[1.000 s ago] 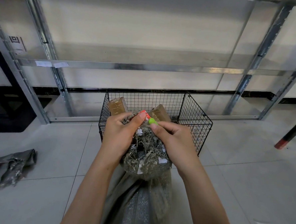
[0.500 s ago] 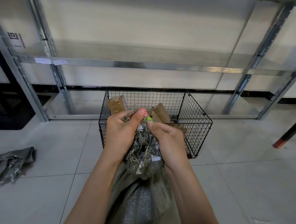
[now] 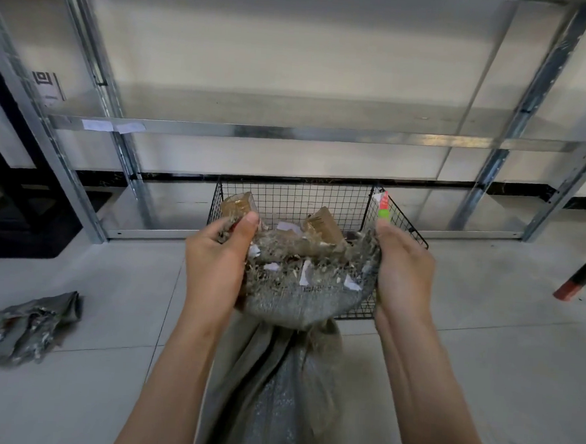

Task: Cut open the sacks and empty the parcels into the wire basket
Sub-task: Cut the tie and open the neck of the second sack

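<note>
A grey woven sack (image 3: 282, 375) stands in front of me, its frayed mouth (image 3: 302, 270) stretched wide between both hands. My left hand (image 3: 218, 265) grips the left edge of the mouth. My right hand (image 3: 404, 266) grips the right edge and also holds a small red and green cutter (image 3: 383, 205) that sticks up above the fingers. Just behind the sack sits the black wire basket (image 3: 401, 225) with brown taped parcels (image 3: 322, 222) inside. The sack's contents are hidden.
An empty, crumpled grey sack (image 3: 21, 328) lies on the tiled floor at the left. Metal shelving (image 3: 290, 132) runs along the wall behind the basket. A dark pole with a red foot (image 3: 580, 277) leans in at the right.
My hands have moved apart, pulling the bunched sack top open. The cutter has gone to the right with my right hand.
</note>
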